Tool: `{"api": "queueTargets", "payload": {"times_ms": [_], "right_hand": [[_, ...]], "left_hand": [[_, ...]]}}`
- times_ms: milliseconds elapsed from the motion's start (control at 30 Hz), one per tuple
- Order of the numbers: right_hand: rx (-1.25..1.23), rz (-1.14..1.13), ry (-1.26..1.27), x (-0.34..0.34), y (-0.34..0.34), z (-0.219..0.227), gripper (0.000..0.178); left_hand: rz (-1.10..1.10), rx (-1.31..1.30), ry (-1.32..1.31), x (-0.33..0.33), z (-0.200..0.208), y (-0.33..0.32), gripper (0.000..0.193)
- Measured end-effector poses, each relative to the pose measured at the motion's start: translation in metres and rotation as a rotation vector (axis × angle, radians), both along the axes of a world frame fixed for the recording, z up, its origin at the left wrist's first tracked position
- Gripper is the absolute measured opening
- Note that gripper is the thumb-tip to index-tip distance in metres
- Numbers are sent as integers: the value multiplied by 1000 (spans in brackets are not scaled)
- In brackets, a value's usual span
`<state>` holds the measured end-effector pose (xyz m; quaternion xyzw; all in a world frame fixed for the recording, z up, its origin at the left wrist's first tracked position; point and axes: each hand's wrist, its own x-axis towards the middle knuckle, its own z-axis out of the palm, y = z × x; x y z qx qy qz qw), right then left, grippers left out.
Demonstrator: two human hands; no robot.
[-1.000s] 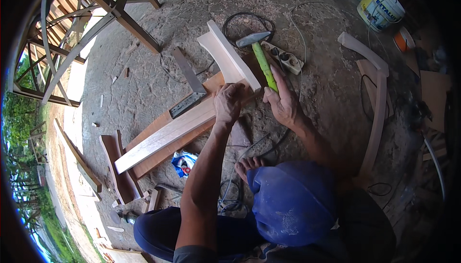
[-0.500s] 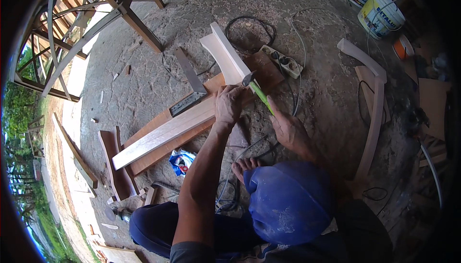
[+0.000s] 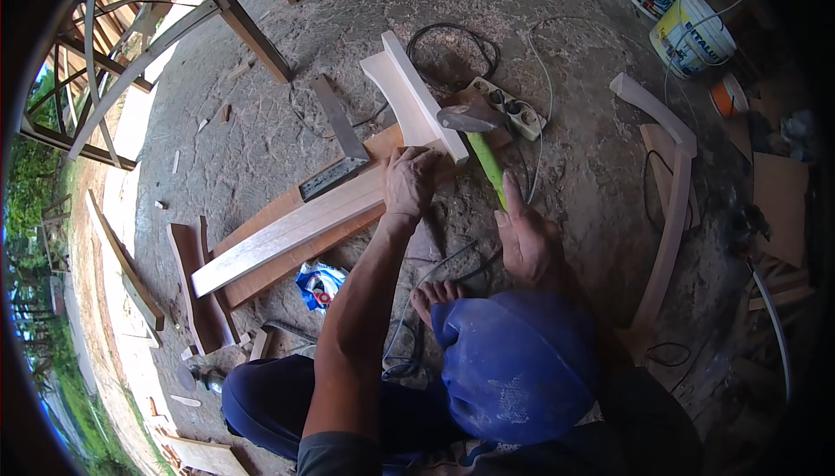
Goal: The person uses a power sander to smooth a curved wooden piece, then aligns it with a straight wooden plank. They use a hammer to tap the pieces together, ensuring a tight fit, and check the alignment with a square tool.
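Observation:
My right hand grips a hammer by its bright green handle. The dark hammer head hangs over the end of a pale, curved wooden piece with a raised strip along its edge. My left hand is closed over the end of a long pale wooden rail, where it meets that piece. Its fingertips are partly hidden. Under the rail lies a reddish-brown board. A metal try square rests on the board beside the rail.
A power strip with black cables lies beyond the hammer. Buckets stand at the far right, above a curved wooden leg. A grooved brown piece lies left, and a blue-and-white packet near my left forearm. Dusty blue cloth fills the lower middle.
The hammer head has lifted off the joint toward me and looks larger; my right hand has moved slightly right and nearer. My left hand stays on the rail. The whole view has shifted a little.

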<state>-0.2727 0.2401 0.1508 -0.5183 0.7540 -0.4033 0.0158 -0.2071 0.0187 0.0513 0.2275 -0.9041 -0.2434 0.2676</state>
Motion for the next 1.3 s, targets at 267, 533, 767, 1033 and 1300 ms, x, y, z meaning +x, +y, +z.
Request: {"api": "queueTargets", "payload": {"times_ms": [267,533,767,1033,1300], "right_hand": [[311,-7,-104,-5,-4,-17,67],[200,-114,-242,3,5,-30,57],[-91,-53,-50,2,-5,-35,57],[59,23,-39,-2,-18,30,64],[69,-26,3,-6,-3,-18,65]], "left_hand": [[-43,16,-86,2,-1,-6,48],[-25,-63,-446,24,14,-27,68],[-8,-118,-428,24,15,-26,71],[22,-96,-414,23,16,-28,71],[1,-65,-394,18,17,-26,69]]}}
